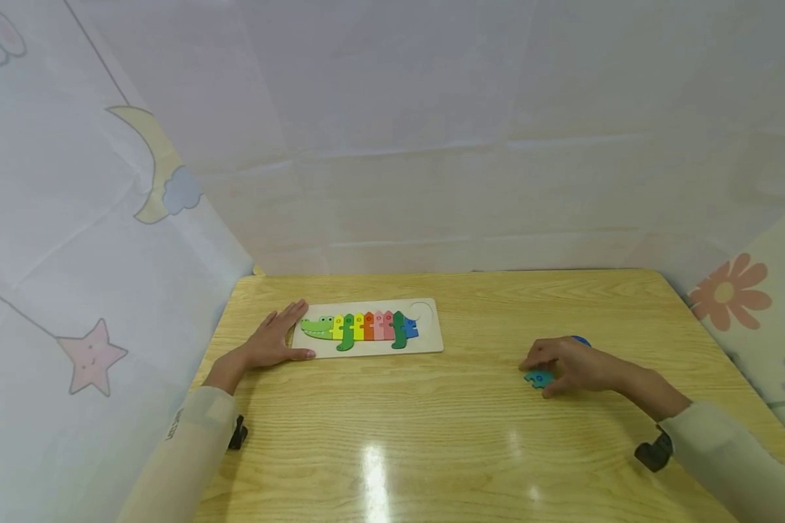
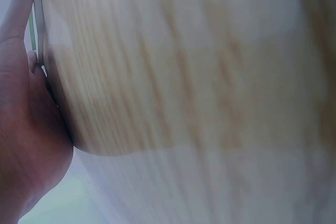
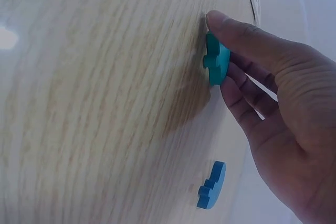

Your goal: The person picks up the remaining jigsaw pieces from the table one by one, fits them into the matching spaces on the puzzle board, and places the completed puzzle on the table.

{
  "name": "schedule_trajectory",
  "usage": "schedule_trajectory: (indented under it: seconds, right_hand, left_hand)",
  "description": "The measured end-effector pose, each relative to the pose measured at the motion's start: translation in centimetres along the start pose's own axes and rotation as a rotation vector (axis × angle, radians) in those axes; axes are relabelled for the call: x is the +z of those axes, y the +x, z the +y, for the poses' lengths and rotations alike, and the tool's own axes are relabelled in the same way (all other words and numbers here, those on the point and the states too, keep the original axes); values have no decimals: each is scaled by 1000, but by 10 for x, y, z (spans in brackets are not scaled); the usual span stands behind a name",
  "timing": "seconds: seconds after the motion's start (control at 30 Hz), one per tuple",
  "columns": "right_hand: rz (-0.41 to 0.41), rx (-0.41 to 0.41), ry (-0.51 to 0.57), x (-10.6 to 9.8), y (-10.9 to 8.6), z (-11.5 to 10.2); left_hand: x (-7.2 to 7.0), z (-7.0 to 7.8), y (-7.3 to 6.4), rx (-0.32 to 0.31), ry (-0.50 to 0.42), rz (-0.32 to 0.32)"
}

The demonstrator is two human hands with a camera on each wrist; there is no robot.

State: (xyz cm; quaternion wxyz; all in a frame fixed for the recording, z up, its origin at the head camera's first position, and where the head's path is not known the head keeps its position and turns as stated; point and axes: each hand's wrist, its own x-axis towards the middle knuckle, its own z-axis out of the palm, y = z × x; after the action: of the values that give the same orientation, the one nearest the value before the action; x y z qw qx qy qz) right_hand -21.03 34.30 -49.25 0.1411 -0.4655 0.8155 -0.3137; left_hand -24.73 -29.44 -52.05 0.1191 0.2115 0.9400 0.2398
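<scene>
A pale wooden puzzle board [image 1: 433, 340] carries a crocodile made of coloured pieces, from a green head at the left to a blue piece at the right. Beyond that blue piece is a bare curved outline. My left hand [image 1: 274, 340] rests at the board's left end, fingers straight by the far corner and thumb along the near edge. Well to the right, my right hand [image 1: 581, 365] pinches a teal puzzle piece [image 3: 214, 69] between thumb and fingers, close over the table. A blue puzzle piece [image 3: 211, 186] lies just past that hand, partly hidden by it in the head view.
The wood-grain table [image 1: 471, 428] reaches back to a pale fabric wall [image 1: 432, 203]. A side wall with a moon and star print [image 1: 91, 358] stands at the left, and one with flower prints [image 1: 726, 292] at the right.
</scene>
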Motion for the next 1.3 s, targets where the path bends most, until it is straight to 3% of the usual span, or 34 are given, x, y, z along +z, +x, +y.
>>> schedule_trajectory:
  seconds: [0.4, 0.7, 1.07, 1.3]
  right_hand:
    - [47, 39, -71, 8, 6, 7]
    - [120, 15, -112, 13, 14, 7]
    - [157, 167, -121, 19, 29, 2]
    - [219, 171, -160, 26, 34, 4]
  left_hand:
    - [7, -10, 1, 41, -30, 24]
    - [3, -2, -1, 43, -46, 34]
    - [3, -1, 0, 21, -27, 24]
    - [2, -1, 1, 5, -14, 5]
